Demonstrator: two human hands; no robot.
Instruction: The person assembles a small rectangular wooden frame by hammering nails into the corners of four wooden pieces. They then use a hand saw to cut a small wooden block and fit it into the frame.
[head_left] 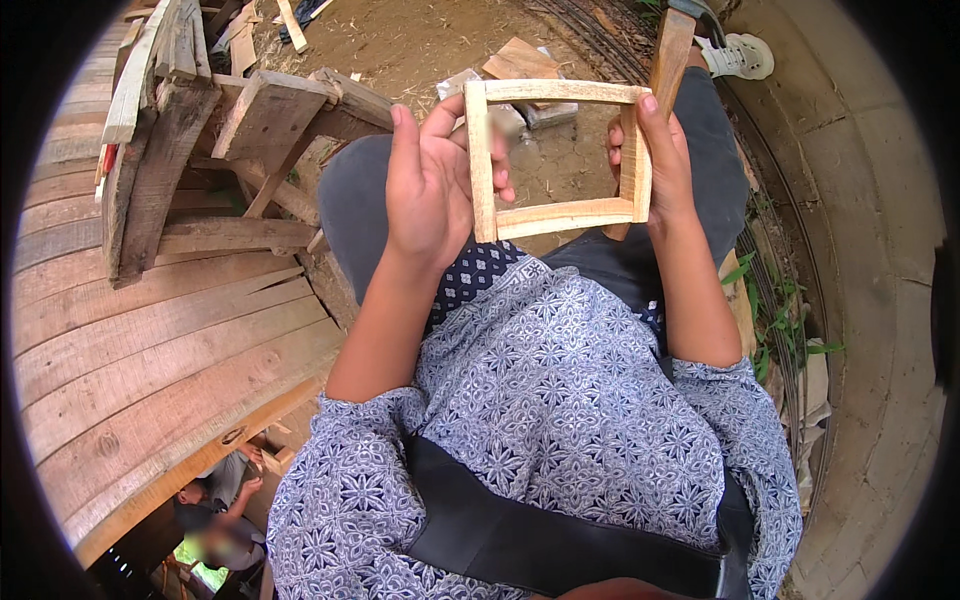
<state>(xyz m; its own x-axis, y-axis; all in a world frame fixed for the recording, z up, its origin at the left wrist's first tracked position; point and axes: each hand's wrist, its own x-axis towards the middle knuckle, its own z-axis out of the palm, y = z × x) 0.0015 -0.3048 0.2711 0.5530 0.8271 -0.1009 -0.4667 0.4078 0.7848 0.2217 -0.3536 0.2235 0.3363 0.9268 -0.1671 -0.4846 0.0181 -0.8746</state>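
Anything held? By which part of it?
A wooden frame: right hand grips its right bar near the top; left hand is open, fingers behind the left bar.

Bare earth floor (400,45) ahead; slatted plank surface (180,370) at left; grey-brown wall (880,250) along right; even light.

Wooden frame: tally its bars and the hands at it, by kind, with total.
Bars (left bar, right bar, top bar, bottom bar): 4
Hands (left hand, right hand): 2
Total: 6

Frame (482,165) between left hand (434,185) and right hand (670,165), planks (180,360) to the left, probably a wall (880,290) to the right
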